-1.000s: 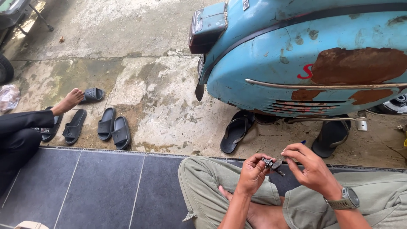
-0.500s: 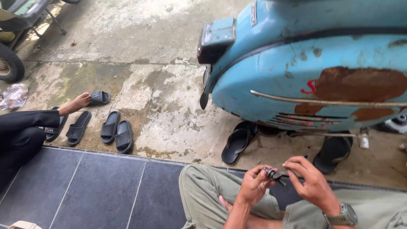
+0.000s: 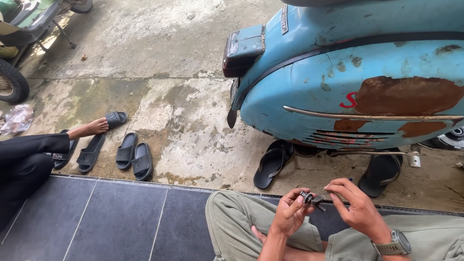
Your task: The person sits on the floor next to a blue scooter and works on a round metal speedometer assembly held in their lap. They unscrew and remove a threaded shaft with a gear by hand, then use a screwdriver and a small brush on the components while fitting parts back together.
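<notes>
I sit on a dark tiled step with my knees in olive trousers. My left hand (image 3: 289, 212) and my right hand (image 3: 355, 207) meet above my lap, both pinching a small dark metal part (image 3: 313, 199) that looks like a bolt with a fitting. A grey watch (image 3: 392, 244) is on my right wrist. Just beyond my hands stands the rear of an old light blue scooter (image 3: 348, 77) with large rust patches.
Black sandals lie on the concrete: one (image 3: 270, 165) under the scooter's tail, another (image 3: 382, 171) to its right, a pair (image 3: 135, 157) further left. Another person's trousered leg and bare foot (image 3: 89, 128) reach in from the left. A wheel (image 3: 10, 83) stands at far left.
The view has tilted and shifted slightly, so the scooter sits lower and more to the right. My hands stay together on the small part, turning it a little.
</notes>
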